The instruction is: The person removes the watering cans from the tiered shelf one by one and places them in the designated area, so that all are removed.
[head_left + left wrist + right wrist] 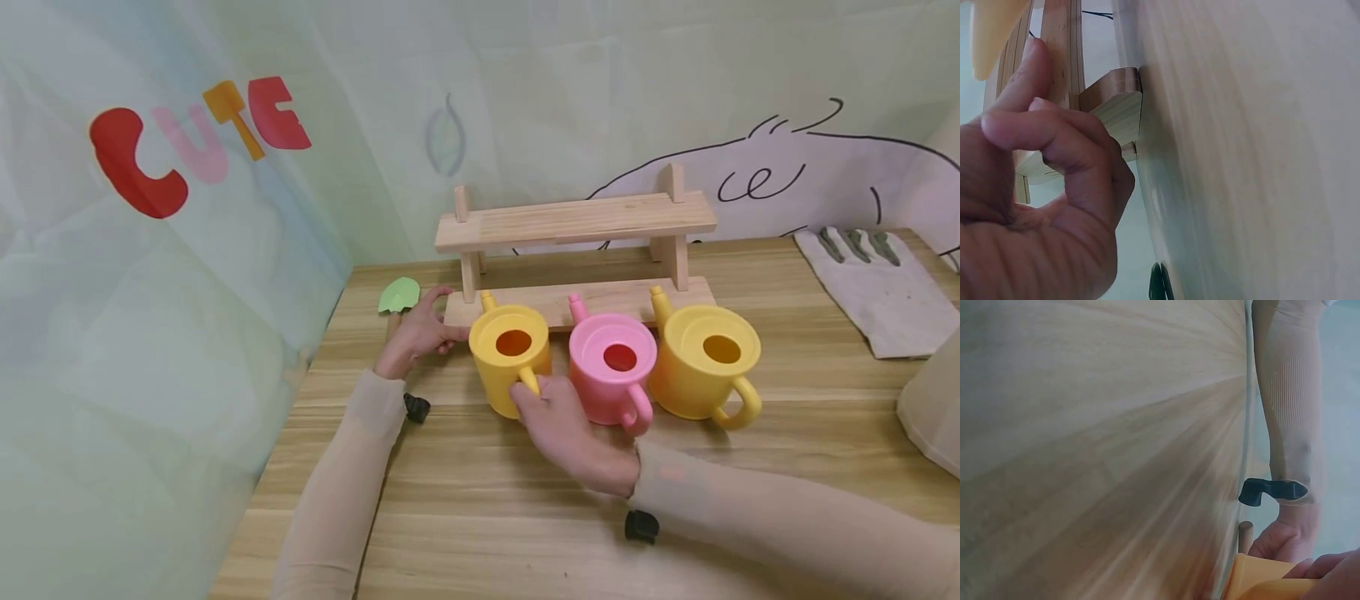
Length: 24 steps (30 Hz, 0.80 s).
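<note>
Three smooth plastic watering cans stood in a row on the pale wood-grain tabletop, just in front of a small two-tier wooden rack [577, 221] near the back edge: a small yellow can [512, 358] on the left, a pink can [613, 367] in the middle, a larger yellow can [705, 360] on the right. Each was a round mug shape with a holed lid, a stubby spout and a loop handle.

The right hand [570, 433] reached in from the front edge, its fingers curled about the small yellow can's handle, palm down, wrist low over the wood. The left hand [416, 333] rested by the rack's left end near the tabletop's left edge, fingers loosely curled and holding nothing, fingertips against the rack's lower board. A green toy shovel [399, 294] lay just behind it.

A grey cloth glove [877, 287] lay flat toward the back right corner. The front half of the tabletop [480, 492] lay bare.
</note>
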{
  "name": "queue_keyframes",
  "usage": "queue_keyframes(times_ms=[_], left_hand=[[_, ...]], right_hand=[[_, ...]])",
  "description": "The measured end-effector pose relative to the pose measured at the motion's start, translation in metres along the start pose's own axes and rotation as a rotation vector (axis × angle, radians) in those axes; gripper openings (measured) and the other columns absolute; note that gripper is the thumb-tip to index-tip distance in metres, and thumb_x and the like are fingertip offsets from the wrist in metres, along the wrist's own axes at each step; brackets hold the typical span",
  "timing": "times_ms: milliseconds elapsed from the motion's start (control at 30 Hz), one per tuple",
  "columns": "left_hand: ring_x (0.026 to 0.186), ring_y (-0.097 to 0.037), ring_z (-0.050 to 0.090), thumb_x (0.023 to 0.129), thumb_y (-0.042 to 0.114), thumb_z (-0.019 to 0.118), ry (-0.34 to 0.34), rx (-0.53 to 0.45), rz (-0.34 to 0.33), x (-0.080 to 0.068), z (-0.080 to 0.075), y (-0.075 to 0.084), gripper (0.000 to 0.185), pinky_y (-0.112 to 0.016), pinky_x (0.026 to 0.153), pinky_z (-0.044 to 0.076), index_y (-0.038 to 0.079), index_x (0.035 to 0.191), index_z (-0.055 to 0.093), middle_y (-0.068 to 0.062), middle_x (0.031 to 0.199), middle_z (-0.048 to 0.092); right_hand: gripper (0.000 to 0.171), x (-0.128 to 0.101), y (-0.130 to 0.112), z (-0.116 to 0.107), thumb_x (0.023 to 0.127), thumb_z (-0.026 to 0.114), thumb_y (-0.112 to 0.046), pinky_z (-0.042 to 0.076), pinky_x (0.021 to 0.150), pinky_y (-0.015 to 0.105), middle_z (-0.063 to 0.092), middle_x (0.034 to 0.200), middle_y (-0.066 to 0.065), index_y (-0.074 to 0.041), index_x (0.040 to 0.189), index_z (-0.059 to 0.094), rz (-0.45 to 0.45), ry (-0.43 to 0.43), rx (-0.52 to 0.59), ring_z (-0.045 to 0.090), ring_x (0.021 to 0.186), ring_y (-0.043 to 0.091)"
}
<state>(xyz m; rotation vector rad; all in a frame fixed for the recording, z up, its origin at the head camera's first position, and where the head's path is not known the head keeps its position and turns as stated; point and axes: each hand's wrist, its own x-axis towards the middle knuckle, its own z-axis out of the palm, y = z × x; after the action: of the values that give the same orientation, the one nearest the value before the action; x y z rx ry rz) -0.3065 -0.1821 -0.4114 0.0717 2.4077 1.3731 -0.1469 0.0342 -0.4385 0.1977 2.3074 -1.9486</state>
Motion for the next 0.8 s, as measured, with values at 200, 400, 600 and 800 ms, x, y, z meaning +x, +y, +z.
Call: queue_keyframes(times_ms=[200, 400, 600, 800], left_hand=[[0.053, -0.008, 0.052, 0.095, 0.01, 0.086, 0.005, -0.006, -0.001, 0.001, 0.0, -0.001, 0.095, -0.021, 0.055, 0.047, 0.016, 0.17, 0.028, 0.0, 0.068, 0.057], [0.053, -0.008, 0.051, 0.094, 0.012, 0.088, 0.01, -0.002, -0.009, 0.0, 0.001, 0.001, 0.095, -0.021, 0.055, 0.047, 0.016, 0.169, 0.029, 0.001, 0.067, 0.057], [0.052, -0.008, 0.051, 0.093, 0.013, 0.089, 0.01, 0.002, -0.004, 0.0, 0.002, 0.001, 0.097, -0.022, 0.056, 0.047, 0.016, 0.17, 0.028, 0.002, 0.065, 0.058], [0.051, -0.007, 0.051, 0.093, 0.013, 0.089, 0.011, 0.0, 0.012, -0.002, 0.002, 0.002, 0.098, -0.023, 0.056, 0.046, 0.014, 0.17, 0.028, 0.002, 0.064, 0.057]], right_hand=[[0.043, 0.003, 0.006, 0.001, 0.099, 0.063, -0.024, 0.024, 0.045, 0.023, 0.048, 0.051, -0.005, -0.015, 0.058, 0.055, 0.002, 0.0, -0.01, 0.037, 0.048, 0.014], [0.043, 0.003, 0.014, 0.003, 0.1, 0.063, -0.025, 0.023, 0.044, 0.024, 0.046, 0.051, -0.006, -0.016, 0.059, 0.054, -0.026, -0.009, -0.031, 0.037, 0.047, 0.013], [0.045, -0.002, 0.011, 0.005, 0.101, 0.062, -0.023, 0.022, 0.045, 0.024, 0.045, 0.051, -0.005, -0.015, 0.058, 0.052, -0.008, -0.013, -0.035, 0.036, 0.047, 0.013], [0.046, 0.014, 0.04, 0.009, 0.101, 0.065, -0.026, 0.023, 0.042, 0.025, 0.048, 0.052, -0.002, -0.013, 0.057, 0.055, -0.038, -0.012, -0.013, 0.038, 0.045, 0.015]])
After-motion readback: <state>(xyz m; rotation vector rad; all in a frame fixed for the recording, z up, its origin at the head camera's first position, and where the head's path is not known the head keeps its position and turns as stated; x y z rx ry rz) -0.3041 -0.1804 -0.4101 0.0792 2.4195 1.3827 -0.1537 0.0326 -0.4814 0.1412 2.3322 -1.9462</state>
